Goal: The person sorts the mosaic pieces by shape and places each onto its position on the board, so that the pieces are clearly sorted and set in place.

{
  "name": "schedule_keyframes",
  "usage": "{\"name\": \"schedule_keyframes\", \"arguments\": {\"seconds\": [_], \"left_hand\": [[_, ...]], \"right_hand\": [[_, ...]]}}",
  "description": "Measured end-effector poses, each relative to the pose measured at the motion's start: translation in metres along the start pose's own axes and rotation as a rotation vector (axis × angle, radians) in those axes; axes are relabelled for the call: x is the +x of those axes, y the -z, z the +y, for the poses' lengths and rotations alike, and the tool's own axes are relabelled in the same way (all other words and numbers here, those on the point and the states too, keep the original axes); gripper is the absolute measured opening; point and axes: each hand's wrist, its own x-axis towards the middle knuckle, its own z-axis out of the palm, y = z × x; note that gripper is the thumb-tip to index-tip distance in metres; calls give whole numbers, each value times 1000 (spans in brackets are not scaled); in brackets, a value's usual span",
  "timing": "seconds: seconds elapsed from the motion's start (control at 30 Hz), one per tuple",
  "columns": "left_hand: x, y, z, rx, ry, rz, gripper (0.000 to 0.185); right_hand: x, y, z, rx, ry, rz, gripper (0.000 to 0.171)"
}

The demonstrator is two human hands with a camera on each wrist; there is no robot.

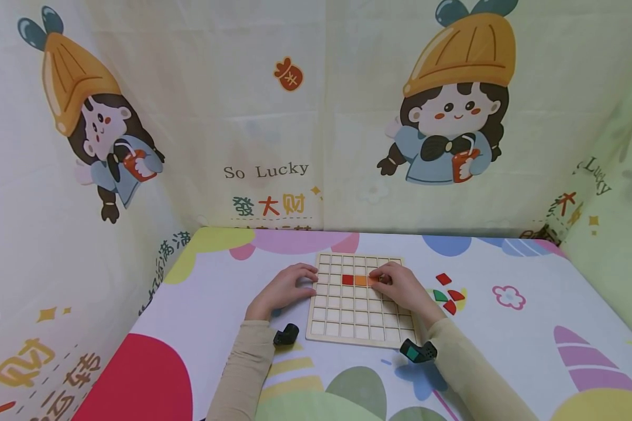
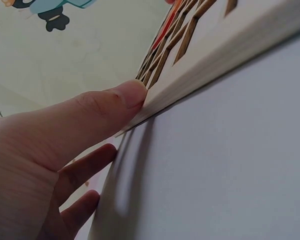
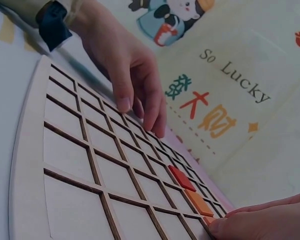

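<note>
- The left hand is resting at the left edge of a wooden grid board, its thumb touching the rim; its grip is standing apart, the fingers curving loosely.
- The right hand is reaching over the board's right half, its grip pinching an orange tile between thumb and fingers.
- That held tile is sitting at the right end of a row in the upper part of the grid; a second orange tile is lying beside it, and a red tile is lying left of that.
- The board is lying flat on the patterned desk.
- Right of the board, a red diamond piece, a green piece and two curved red pieces are lying loose.
</note>
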Motion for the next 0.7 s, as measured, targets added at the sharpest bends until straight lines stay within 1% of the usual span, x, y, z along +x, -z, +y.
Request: {"name": "schedule_keyframes", "arguments": {"seconds": [0.23,0.47,0.7], "left_hand": [[0,0,-1,0,-8,4,22],[1,0,-1,3,9,-3,23],[1,0,0,0,3,0,23]], "right_hand": [[-1,0,-3,3,-1,5,21],[-1,1,-3,-8,6,10,21],[-4,3,-2,26,-20,15,25]]}}
